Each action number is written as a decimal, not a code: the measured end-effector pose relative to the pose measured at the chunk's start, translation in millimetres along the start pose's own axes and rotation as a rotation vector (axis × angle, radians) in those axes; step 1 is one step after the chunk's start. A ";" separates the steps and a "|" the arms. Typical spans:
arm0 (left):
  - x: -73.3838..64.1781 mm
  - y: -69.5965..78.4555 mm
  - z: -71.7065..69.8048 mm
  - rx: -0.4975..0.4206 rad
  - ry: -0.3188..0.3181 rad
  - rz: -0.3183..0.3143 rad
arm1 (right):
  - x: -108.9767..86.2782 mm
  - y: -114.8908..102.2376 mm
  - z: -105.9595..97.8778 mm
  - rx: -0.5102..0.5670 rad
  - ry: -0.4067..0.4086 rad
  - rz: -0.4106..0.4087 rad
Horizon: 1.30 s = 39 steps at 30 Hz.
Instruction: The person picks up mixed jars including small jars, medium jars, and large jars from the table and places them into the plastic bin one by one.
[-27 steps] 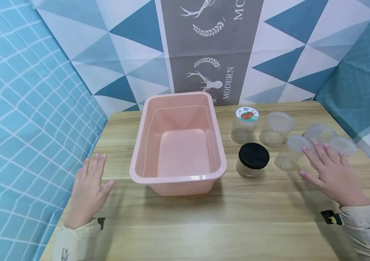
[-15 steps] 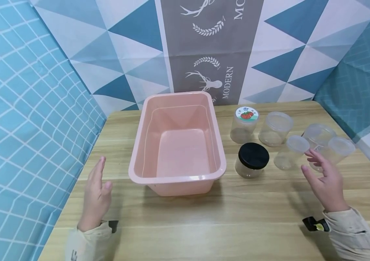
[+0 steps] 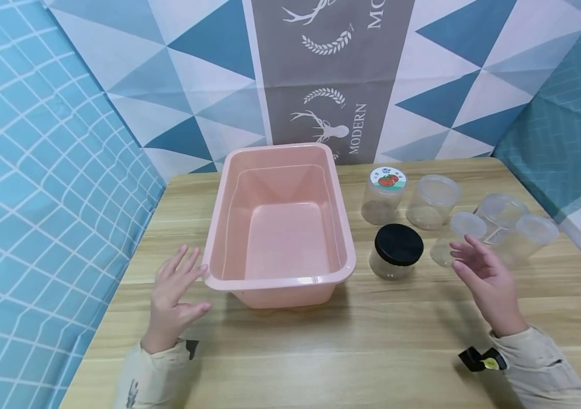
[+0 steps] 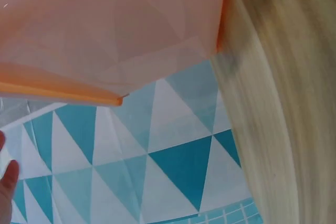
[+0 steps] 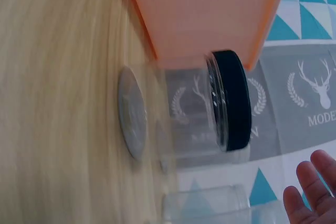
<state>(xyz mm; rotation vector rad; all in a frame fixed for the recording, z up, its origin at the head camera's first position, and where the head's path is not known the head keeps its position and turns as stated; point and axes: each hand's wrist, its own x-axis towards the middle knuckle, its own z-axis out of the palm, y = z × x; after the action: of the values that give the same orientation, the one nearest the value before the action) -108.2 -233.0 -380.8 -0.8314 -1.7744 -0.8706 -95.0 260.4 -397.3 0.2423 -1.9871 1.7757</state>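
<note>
A pink plastic basin (image 3: 280, 285) stands in the middle of the table. My left hand (image 3: 174, 301) is beside its front left corner with the fingers spread; whether a fingertip touches the rim I cannot tell. To the right of the basin stands a clear jar with a black lid (image 3: 399, 244), seen from the side in the right wrist view. Hovering to the right of that jar, my right hand (image 3: 490, 289) has loosely bent fingers and holds nothing. Behind it is a clear jar with a frosted lid (image 3: 468, 225), partly covered by the fingers.
Further back stand a jar with a tomato picture on its lid (image 3: 385, 196) and a wide clear jar (image 3: 434, 201). More clear jars (image 3: 502, 211) cluster at the right. A patterned cloth (image 3: 219, 85) hangs behind the wooden table (image 3: 295, 363).
Both hands have moved inward: the left toward the basin's corner, the right leftward from the far-right jars. The right fingers have gone from spread to loosely bent. The basin and jars stay put.
</note>
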 end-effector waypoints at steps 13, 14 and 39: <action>15.7 7.7 18.2 0.012 0.102 0.164 | -5.4 8.0 15.0 -0.036 -0.048 0.066; 15.2 7.4 18.5 0.018 0.111 0.165 | -5.3 9.2 16.3 -0.037 -0.056 0.072; 10.3 10.7 16.1 -0.078 0.078 0.066 | 19.7 40.4 30.3 -0.120 -0.359 0.358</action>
<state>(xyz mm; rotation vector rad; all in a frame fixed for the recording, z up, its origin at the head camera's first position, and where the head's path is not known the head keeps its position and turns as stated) -109.8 -212.3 -373.7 -0.8900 -1.6454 -0.9215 -136.1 240.3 -426.4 0.1839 -2.5144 1.9222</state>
